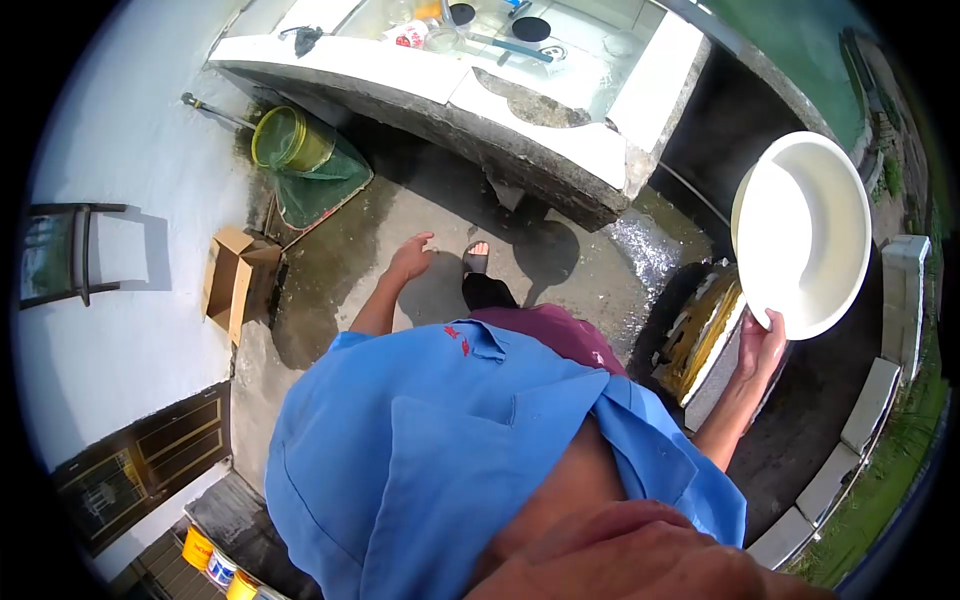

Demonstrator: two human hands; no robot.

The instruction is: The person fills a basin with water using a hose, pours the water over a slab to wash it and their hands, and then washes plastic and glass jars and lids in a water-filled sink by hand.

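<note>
My right hand [762, 345] grips the rim of a white plastic basin [850, 230]. The basin is tipped on its side out to my right, and its bare inside shows. My left hand [410, 258] hangs in the air over the concrete floor with its fingers stretched out, holding nothing. Close by the basin, below its left side, is a stack with yellow and white edges [700, 335], whose kind I cannot make out.
A tiled sink [590, 55] stands ahead, with water, bowls and a tool in it. By the left wall are a yellow-green bucket [278, 138], a green net [325, 190] and a cardboard box [240, 278]. Wet concrete [650, 245] shines near the sink's corner.
</note>
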